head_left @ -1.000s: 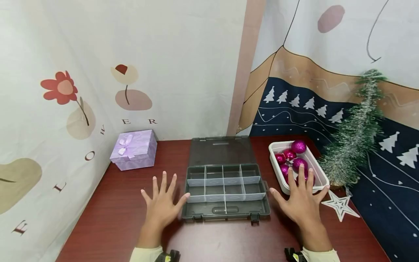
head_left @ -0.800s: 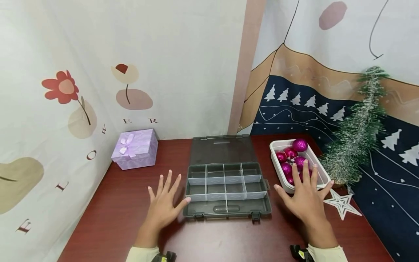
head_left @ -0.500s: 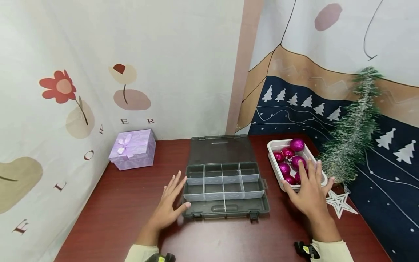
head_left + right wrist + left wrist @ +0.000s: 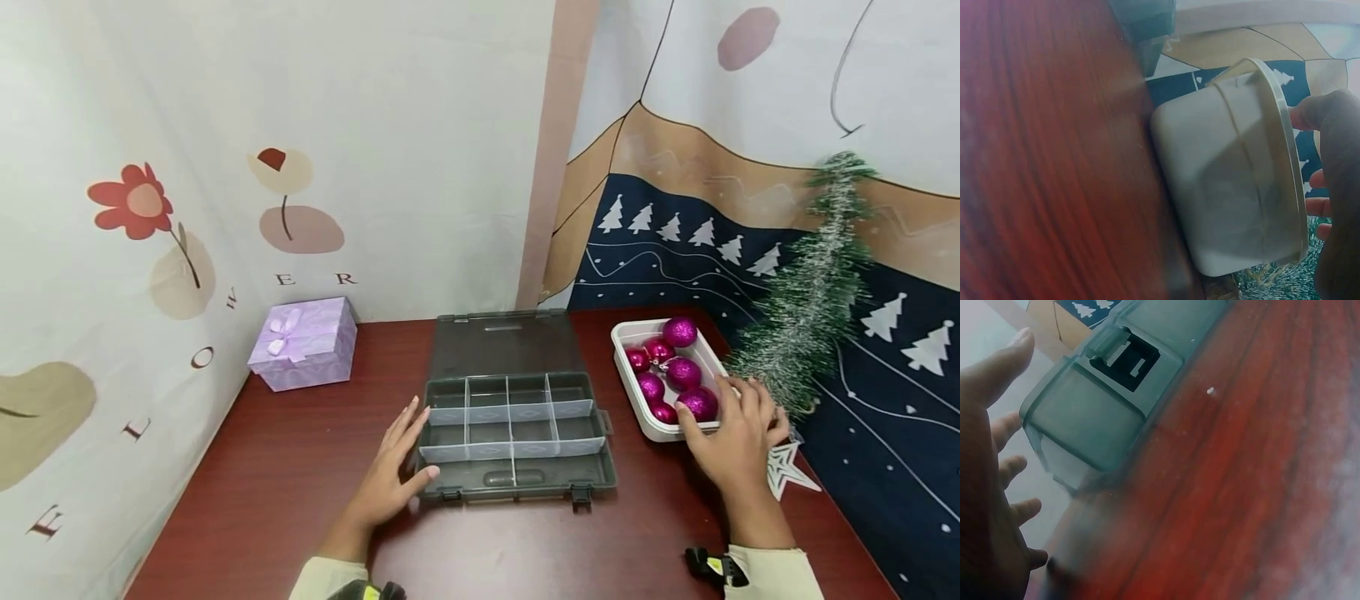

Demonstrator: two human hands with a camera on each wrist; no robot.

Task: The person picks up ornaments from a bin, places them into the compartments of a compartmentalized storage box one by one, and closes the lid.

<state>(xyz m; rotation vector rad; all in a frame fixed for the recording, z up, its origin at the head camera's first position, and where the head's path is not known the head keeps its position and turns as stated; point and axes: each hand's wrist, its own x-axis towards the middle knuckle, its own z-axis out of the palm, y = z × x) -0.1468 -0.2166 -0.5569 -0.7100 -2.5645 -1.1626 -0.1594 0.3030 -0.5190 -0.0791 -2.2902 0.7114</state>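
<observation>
My left hand (image 4: 386, 483) is beside the left edge of a grey, see-through compartment box (image 4: 551, 473), fingers spread and straight. In the left wrist view the thumb and fingertips of this hand (image 4: 988, 462) are near the corner of the box (image 4: 1085, 415). The box's lid (image 4: 510, 346) lies folded back. My right hand (image 4: 738, 450) hovers at the near right corner of a white tub (image 4: 630, 400), its fingers loosely bent. Its thumb tip overlaps a glittery magenta Christmas ball (image 4: 700, 404), one of several in the tub. The right wrist view shows the thumb right at the tub's rim (image 4: 1288, 144).
A purple gift box (image 4: 303, 343) with a bow stands at the back left of the reddish-brown table (image 4: 495, 550). At the right are a frosted artificial Christmas tree (image 4: 813, 300) and a white star (image 4: 783, 469), partly covered by the right hand. Printed cloths hang behind.
My right hand has shifted right and bent its fingers, uncovering balls in the tub and covering part of the star. My left hand has turned, its fingers closer to the compartment box.
</observation>
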